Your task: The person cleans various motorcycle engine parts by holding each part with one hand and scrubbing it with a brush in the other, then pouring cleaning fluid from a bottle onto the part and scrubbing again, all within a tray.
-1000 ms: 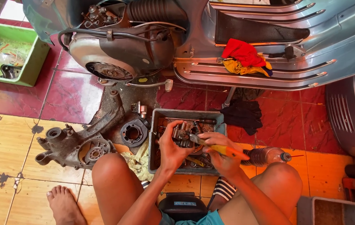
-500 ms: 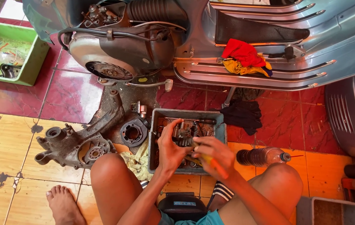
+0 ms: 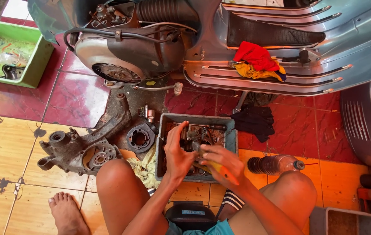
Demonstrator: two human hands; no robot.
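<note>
My left hand grips a small greasy metal engine part over a grey plastic tray on the floor between my knees. My right hand is closed around a yellow-handled tool, its tip hidden against that part. The tray holds several dirty metal pieces. I sit low with bare knees on either side of the tray.
A light blue scooter lies on its side ahead, with red and yellow rags on it. An engine casing and a cylinder ring lie left. A dark bottle, black cloth and green bin sit nearby.
My right hand has pulled in from the right side toward the part, bringing the yellow tool over the tray. The left hand stays on the part.
</note>
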